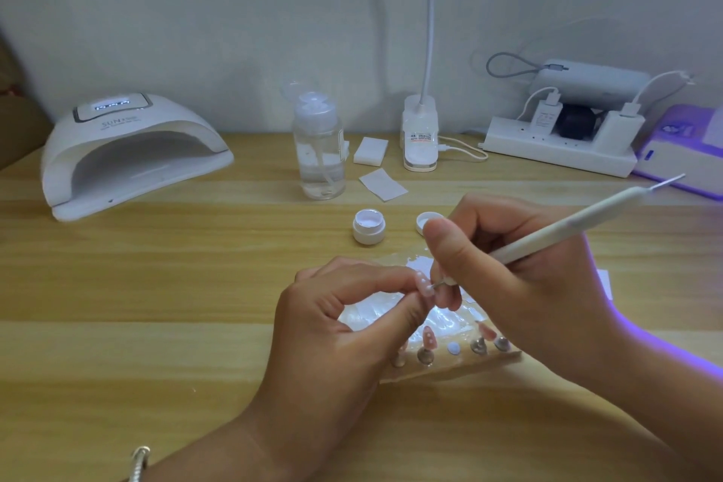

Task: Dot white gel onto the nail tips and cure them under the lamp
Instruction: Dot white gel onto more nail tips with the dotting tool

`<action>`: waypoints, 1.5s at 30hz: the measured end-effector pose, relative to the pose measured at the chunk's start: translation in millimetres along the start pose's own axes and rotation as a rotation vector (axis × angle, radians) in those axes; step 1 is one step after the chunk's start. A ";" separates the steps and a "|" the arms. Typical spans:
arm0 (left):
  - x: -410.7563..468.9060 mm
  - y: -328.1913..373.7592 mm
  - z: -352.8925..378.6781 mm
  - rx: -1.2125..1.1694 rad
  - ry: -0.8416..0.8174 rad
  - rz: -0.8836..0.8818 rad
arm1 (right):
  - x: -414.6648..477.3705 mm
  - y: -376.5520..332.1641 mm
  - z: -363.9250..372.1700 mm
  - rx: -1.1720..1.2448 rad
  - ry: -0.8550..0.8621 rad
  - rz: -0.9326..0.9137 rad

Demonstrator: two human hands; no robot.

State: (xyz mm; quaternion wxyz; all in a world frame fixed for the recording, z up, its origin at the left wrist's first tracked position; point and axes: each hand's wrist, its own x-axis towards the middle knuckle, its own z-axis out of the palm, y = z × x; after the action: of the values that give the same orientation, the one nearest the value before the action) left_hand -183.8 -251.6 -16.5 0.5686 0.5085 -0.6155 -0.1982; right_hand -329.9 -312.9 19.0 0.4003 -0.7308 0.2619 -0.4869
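The left hand [344,325] pinches a small pink nail tip [424,287] between thumb and finger, just over a shiny clear plastic sheet [375,315]; the right hand [508,278] grips a long white dotting pen [567,225] like a pencil, and its thin metal point touches the nail tip; a few white dots already show on it. To do this well, I think the left hand should keep very steady; the pen should tap down softly and lift straight up, so each dot comes out round and does not smear; when the point runs dry, it needs a dip in the little round white jar of gel [368,225], which stands open just behind the hands, with its white lid [428,216] near it. The big white dome-shaped curing lamp [133,153] sits well apart at the far left; I see nothing inside it. Now count: one nail tip in the fingers; four more nail tips on pegs [427,337] on the pale wooden block [450,370], one partly hidden; one bare white round spot [453,348] among them; one jar; one lid; one pen; one curing lamp; two white square pads [370,151]; one clear pump bottle [319,153].
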 end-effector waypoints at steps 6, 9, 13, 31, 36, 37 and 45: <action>0.8 1.3 0.9 -0.007 -0.001 0.022 | -0.9 0.2 0.3 0.023 -0.010 0.014; 0.0 1.4 0.4 -0.014 -0.007 0.013 | -0.6 0.3 0.1 0.021 -0.012 0.008; -0.2 1.3 0.3 -0.007 -0.005 0.010 | -0.6 1.2 -0.4 0.029 -0.014 0.008; -2.0 5.0 2.2 -0.224 0.025 -0.177 | 11.7 1.4 -14.8 0.146 0.086 -0.032; -3.5 8.9 3.8 -0.370 -0.003 -0.291 | 20.0 6.2 -21.0 0.135 0.168 -0.041; -3.3 8.2 4.4 -0.306 -0.014 -0.242 | 21.1 8.9 -22.8 0.126 0.188 -0.038; -2.3 4.7 13.6 -0.013 -0.197 -0.027 | 23.8 32.1 -28.6 0.054 0.206 -0.032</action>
State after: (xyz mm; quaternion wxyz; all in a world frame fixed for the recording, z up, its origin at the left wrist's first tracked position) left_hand -198.3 -252.3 -17.5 0.5057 0.4912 -0.6603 -0.2589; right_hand -346.7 -358.2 9.9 0.3828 -0.6699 0.2766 -0.5729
